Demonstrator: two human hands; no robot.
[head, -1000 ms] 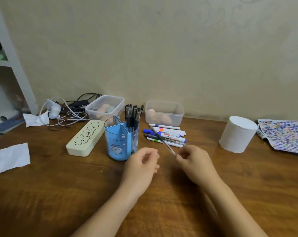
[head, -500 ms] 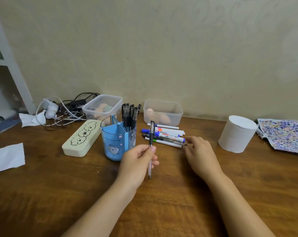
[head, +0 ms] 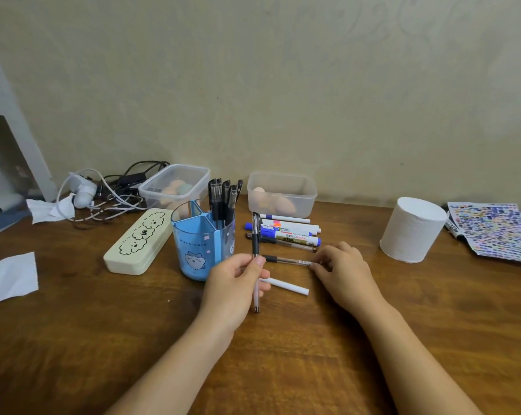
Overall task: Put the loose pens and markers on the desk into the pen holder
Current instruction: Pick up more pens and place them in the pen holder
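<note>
Standing upright near the desk's middle, blue pen holder [head: 200, 244] with a cartoon face, carrying several black-capped pens [head: 223, 202] in its far right compartment; lying just right of it, a row of loose markers [head: 286, 232]; one clear pen [head: 255, 259] being held upright, another [head: 286, 260] lying nearer, a white one [head: 286, 286] nearest

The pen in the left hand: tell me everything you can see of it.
The pen is a slim gel-type stick with a black cap and clip on top, a black grip band below that, a clear pale barrel and a dark end plug at the bottom. It stands nearly upright, pinched mid-barrel by the left hand, just right of the blue pen holder. It looks clear of the desk.
</note>
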